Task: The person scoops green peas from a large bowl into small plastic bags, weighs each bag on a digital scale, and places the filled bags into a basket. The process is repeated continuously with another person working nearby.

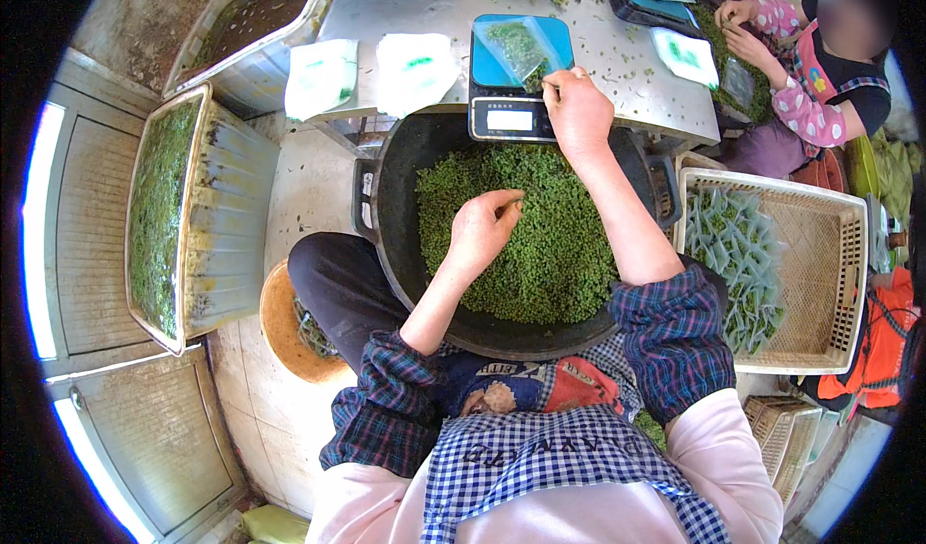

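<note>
A wide black tub point(405, 269) before me holds a heap of small green leafy sprigs point(535, 255). Over the heap is my left hand point(486, 227), thumb and fingertips nearly together; whether something small is between them I cannot tell. A digital scale point(485, 66) with a blue plate stands at the table's near edge. On it lies a clear plastic bag point(515, 43) partly filled with greens. My right hand point(579, 110) is at the bag's lower right corner, its fingertips bent by a small clump of greens point(535, 79); its grip is partly hidden.
Stacks of printed bags point(322, 77) lie on the metal table point(434, 1). At right, a plastic crate point(817, 255) holds filled bags point(731, 269); beyond it a co-worker handles greens near another scale point(644, 1). At left stand a bin of greens point(231, 233) and an orange basin point(278, 334).
</note>
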Motion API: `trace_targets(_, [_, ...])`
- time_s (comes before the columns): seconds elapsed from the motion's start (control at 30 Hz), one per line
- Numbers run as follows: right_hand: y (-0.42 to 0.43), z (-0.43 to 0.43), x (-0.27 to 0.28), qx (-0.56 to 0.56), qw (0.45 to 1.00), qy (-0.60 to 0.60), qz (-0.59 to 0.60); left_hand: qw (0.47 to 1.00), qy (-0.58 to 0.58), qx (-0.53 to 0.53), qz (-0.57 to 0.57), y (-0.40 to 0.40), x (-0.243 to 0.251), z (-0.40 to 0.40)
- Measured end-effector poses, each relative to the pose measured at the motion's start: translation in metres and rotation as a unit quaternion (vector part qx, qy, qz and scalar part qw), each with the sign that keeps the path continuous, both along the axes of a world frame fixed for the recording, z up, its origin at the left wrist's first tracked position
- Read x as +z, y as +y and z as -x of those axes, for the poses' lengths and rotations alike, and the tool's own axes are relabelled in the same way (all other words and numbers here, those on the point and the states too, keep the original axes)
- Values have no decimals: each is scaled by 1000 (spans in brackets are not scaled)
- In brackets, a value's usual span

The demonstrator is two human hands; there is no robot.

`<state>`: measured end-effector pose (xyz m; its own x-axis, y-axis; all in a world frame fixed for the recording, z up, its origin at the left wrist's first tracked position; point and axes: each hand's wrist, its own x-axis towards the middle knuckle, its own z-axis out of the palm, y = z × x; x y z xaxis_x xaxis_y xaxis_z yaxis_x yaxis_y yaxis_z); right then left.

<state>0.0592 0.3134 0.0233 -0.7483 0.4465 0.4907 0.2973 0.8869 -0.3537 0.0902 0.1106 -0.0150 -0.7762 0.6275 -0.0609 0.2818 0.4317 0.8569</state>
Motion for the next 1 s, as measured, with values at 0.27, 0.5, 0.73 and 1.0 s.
trace_targets(0.27, [6,-13,-15,40,937,139,318,1000,-17,-10,-22,4,-4,-2])
trace_targets(0.5, [17,-12,-21,109,623,191,751,976,211,13,-51,17,10,5])
trace_targets(0.73, [6,-20,-33,58,783,193,589,969,239,44,-45,31,24,25])
trace_targets(1.0, [-19,-6,-21,-2,892,132,432,979,200,29,-30,26,15,13])
